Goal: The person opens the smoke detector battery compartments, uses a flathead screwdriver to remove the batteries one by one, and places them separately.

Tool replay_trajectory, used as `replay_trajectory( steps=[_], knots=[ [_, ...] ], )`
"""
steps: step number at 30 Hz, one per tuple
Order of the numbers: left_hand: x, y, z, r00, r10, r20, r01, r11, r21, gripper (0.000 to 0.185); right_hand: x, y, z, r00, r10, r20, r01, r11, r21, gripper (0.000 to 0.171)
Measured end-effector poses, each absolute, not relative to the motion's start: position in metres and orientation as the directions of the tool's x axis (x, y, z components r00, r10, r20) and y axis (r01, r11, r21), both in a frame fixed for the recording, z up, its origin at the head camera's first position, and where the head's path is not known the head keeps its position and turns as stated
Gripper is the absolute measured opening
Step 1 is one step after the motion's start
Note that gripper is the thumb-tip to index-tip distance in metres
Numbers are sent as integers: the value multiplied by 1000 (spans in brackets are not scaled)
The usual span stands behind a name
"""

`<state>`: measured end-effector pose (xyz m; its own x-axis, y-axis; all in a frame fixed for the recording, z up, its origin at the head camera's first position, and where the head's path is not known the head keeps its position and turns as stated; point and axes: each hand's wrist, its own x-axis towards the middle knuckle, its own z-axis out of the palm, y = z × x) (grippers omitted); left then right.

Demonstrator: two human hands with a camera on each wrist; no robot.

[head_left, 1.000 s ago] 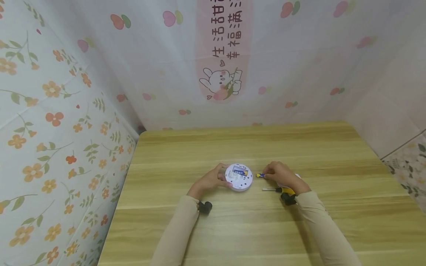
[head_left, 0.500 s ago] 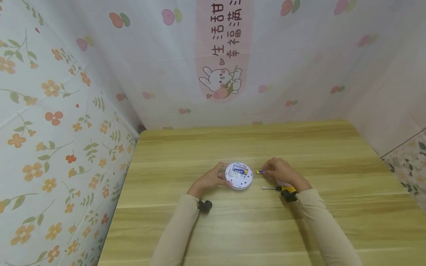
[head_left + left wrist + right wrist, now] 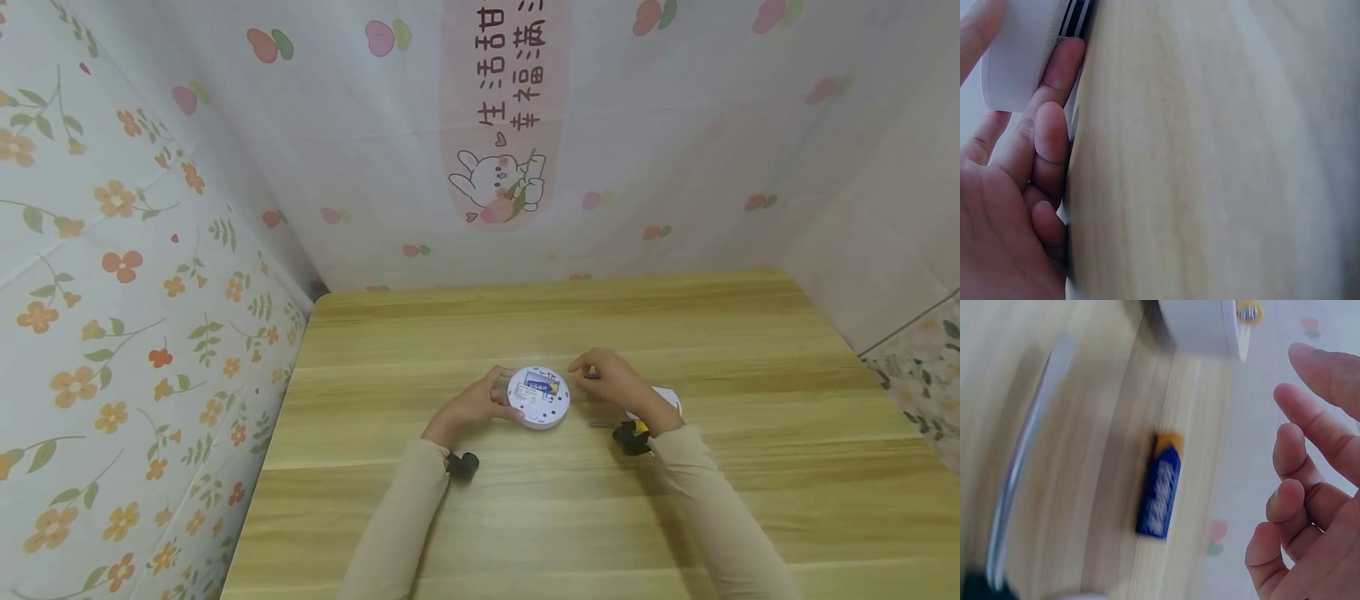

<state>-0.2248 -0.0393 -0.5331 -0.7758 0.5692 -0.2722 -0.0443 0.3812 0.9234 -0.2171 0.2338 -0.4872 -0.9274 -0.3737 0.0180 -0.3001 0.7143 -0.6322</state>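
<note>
— What is the person wearing?
— Long beige sleeves on both arms, snug and plain, reaching the wrists: the left sleeve [image 3: 390,525] and the right sleeve [image 3: 720,508].
— Anything at the wrists?
— A small black camera unit by each cuff, left [image 3: 462,466] and right [image 3: 632,438]. The hands are bare, no rings showing.
</note>
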Motion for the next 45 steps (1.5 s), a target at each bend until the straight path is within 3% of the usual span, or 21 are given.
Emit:
replay_trajectory(
  steps=[17, 25, 45],
  knots=[
    [-223, -39, -532, -777, 566, -275, -52, 378, 924, 71, -216, 206, -500, -920, -389, -43, -276, 723, -634, 14],
    [-223, -39, -533, -778, 566, -271, -45, 381, 923, 72, -216, 205, -502, -920, -393, -11, -306, 734, -606, 12],
    [-226, -39, -533, -768, 573, -284, -59, 378, 924, 76, -217, 251, -490, -954, -300, -31, -210, 734, -646, 15]
  ],
)
